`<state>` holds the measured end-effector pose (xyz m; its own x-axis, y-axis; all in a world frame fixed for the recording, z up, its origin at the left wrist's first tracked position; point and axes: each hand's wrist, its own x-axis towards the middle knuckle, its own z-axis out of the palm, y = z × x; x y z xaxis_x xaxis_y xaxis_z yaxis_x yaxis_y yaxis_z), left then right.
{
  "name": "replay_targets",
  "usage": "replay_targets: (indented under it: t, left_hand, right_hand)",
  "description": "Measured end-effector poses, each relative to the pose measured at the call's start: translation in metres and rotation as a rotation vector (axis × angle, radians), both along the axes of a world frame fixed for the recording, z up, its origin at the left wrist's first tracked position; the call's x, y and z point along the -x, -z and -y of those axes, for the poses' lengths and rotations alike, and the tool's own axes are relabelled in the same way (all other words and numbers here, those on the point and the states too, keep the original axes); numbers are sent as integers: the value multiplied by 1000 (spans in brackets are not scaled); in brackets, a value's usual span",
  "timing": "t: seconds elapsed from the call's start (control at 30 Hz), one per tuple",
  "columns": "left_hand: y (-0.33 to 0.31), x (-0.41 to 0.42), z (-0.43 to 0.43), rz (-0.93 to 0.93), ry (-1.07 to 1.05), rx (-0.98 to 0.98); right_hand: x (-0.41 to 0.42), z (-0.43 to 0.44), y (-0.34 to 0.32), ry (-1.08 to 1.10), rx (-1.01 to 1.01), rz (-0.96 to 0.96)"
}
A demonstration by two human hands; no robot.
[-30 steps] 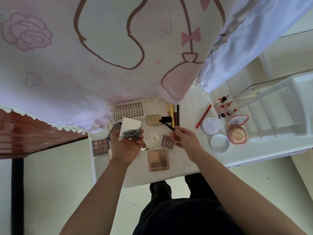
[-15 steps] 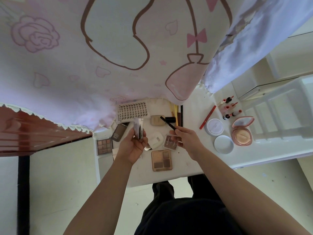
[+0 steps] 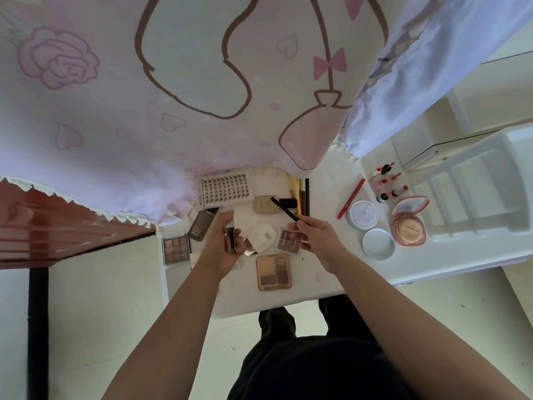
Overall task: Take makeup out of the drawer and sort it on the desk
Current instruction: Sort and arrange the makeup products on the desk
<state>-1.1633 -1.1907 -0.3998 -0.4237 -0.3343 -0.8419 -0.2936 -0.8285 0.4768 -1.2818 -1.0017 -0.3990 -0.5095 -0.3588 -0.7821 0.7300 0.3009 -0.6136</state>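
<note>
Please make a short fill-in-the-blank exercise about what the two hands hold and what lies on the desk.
1. The right hand holds a thin black ____.
2. The left hand holds a small case turned on its ____.
3. The pink powder compact lies with its lid ____.
4. The lash tray lies at the ____ edge of the drawer.

Answers: pencil; edge; open; far

Lash tray [image 3: 225, 190] behind eyeshadow palette [image 3: 274, 271]; open compact [image 3: 408, 223] far right on desk [image 3: 323, 272]

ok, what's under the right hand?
The right hand holds a black pencil and covers the right edge of a small clear-lidded palette lying in the drawer. Whatever else lies beneath the palm is hidden.
</note>
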Motion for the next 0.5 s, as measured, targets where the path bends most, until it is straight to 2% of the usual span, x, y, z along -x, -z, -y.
replay_targets:
  t: [0.1,0.2,0.37,0.43,0.5]
  left_hand:
    - [21,2,5,373,166,377]
    - [34,-1,6,553,321,632]
    - [29,-4,-1,608,652,812]
    - [16,-1,-7,584,655,902]
    - [-11,7,-16,401,507,920]
  right_hand:
    - [-1,-4,-6,-34,-12,-19]
    - [-3,-10,-7,-93,-43,-43]
    - [-4,-15,-15,-117,-32,-54]
    - [-4,-14,-21,-126,-19,-65]
    - [-4,-12,-31,-141,-4,-85]
